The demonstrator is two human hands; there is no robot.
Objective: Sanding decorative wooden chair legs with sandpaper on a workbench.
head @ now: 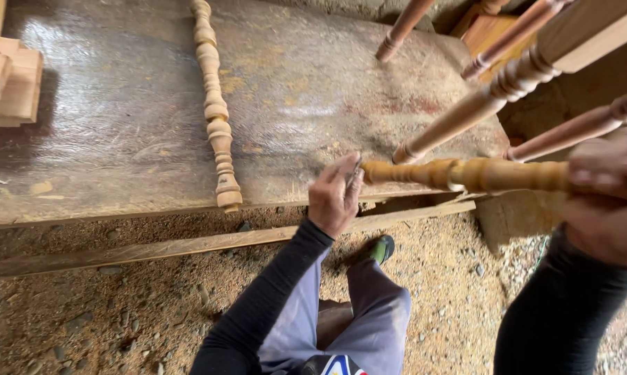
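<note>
A turned wooden spindle [480, 174] is held level over the front edge of the workbench [119, 139]. My right hand [608, 198], blurred at the right edge, grips its thick end. My left hand [334, 196] is at the spindle's narrow tip, fingers pinched on a small thin greyish piece [356, 171], possibly sandpaper, pressed against that tip. Both arms wear black sleeves. A second, paler turned spindle [214, 104] lies lengthwise on the bench, left of my left hand.
Turned legs of an upturned wooden piece of furniture [494, 94] jut down at the upper right. Stacked wood blocks [11, 80] sit at the bench's left edge. A long wooden strip [188, 244] lies on the sandy, pebbly ground beside my green shoe [382, 248].
</note>
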